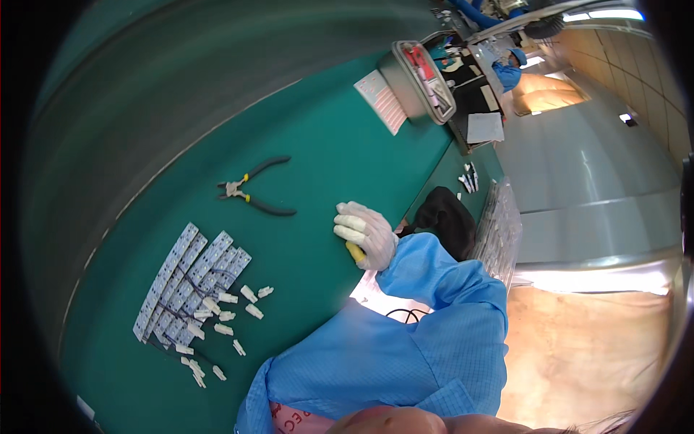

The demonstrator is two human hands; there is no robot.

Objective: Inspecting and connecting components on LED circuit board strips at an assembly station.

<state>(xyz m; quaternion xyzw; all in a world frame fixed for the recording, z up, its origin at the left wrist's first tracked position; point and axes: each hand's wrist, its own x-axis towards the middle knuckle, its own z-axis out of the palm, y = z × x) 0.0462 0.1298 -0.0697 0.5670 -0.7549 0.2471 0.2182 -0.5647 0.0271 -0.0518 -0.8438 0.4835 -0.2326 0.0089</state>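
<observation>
My right hand point(365, 235), in a white glove with a yellow covering at the thumb, lies on the green tabletop point(311, 253). Its fingers are loosely bent and apart from the thumb; I see nothing held in them. To its left rest cutting pliers point(233, 189) with dark handles and yellow bands, their handles spread. Further left and nearer are several overlapping white circuit strips point(173, 278) with small dark components. Thin dark wires lead from them to white plug connectors point(223, 329) scattered beside them. My left hand is out of view.
At the far right stand a grey bin point(426, 83) with red-handled items and a card with pink lines point(381, 101). Black cloth point(444, 220) and clear plastic packaging point(499, 228) lie right of my arm. A person in blue point(508, 72) sits in the background.
</observation>
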